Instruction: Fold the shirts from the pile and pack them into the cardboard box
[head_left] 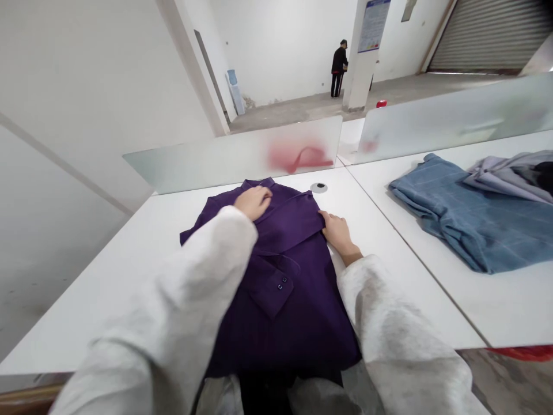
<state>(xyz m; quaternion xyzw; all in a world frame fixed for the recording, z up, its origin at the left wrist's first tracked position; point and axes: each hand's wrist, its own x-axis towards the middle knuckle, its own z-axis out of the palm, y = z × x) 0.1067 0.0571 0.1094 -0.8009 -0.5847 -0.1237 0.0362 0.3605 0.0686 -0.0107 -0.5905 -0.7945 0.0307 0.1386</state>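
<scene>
A purple shirt [285,271] lies flat on the white table [129,271], its sleeve with a buttoned cuff folded across the middle. My left hand [253,202] rests near the collar with its fingers curled down onto the cloth. My right hand [337,231] lies at the shirt's right edge, thumb and fingers closed on the fold of the fabric there. Both arms wear white sleeves.
A blue checked garment [470,219] and a lilac one [510,173] lie on the adjoining table to the right. Frosted dividers [233,155] stand along the back edge, with a round cable port [318,187] before them. A person [339,68] in black stands far off by a pillar.
</scene>
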